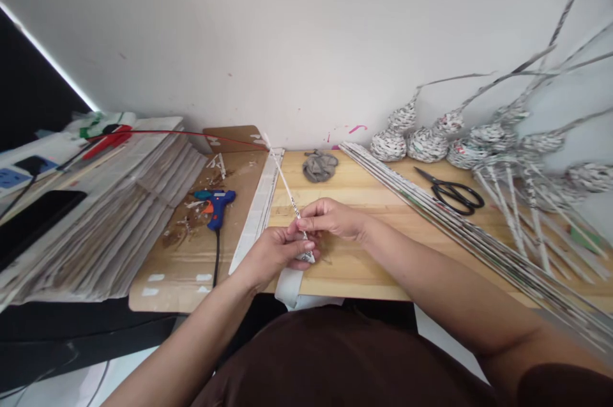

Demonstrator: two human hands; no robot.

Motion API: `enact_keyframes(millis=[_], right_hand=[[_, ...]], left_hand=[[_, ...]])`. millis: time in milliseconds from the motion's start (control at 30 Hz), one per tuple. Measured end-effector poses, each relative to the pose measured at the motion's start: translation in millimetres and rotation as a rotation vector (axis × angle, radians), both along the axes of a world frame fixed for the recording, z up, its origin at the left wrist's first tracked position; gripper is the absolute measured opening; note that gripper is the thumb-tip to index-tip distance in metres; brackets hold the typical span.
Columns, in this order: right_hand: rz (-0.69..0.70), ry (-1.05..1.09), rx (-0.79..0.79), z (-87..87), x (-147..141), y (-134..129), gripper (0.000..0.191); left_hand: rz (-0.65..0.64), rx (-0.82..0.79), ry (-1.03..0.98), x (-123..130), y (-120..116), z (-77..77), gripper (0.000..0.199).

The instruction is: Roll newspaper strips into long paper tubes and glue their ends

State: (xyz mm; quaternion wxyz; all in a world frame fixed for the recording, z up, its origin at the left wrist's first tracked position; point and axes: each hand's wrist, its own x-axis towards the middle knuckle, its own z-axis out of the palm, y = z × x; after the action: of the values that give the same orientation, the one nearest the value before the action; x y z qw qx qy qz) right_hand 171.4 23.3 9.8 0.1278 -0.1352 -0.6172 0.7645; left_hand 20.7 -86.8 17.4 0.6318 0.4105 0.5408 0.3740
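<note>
Between my hands is a thin rolled newspaper tube [286,184], slanting up and away to the left, with a wider loose paper flap [306,257] at its near end. My left hand [282,247] is closed around that near end, thumb on top. Just above it, my right hand [325,218] pinches the tube between thumb and fingers. Some fingertips are hidden behind the paper and each other. Below my left hand, a white paper strip [289,285] hangs over the table's front edge.
Left are a blue glue gun [220,206] on a brown board [179,279], a newspaper stack [143,202] and a black phone [41,222]. A grey cloth [319,166] lies behind my hands. Right are long paper tubes [431,212], black scissors [453,193] and several woven paper gourds [428,145].
</note>
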Motion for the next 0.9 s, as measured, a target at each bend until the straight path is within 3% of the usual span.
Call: enact_keyframes(millis=[533, 600, 733, 900], right_hand=[[-0.200, -0.112, -0.048, -3.1, -7.1, -5.6, 0.034], [-0.172, -0.114, -0.030, -1.8, -5.8, -4.7, 0.032], [0.019, -0.081, 0.020, -0.2, -2.1, -0.8, 0.031], [-0.042, -0.083, 0.035, -2.1, -2.9, -0.9, 0.029]], left_hand=[[-0.041, -0.068, -0.019, 2.2, -5.3, 0.5, 0.024], [-0.046, -0.067, -0.035, 2.1, -5.0, 0.9, 0.025], [-0.032, -0.053, -0.062, 0.9, -4.1, -1.2, 0.027], [-0.051, -0.048, -0.058, 1.0, -4.7, -5.2, 0.028]])
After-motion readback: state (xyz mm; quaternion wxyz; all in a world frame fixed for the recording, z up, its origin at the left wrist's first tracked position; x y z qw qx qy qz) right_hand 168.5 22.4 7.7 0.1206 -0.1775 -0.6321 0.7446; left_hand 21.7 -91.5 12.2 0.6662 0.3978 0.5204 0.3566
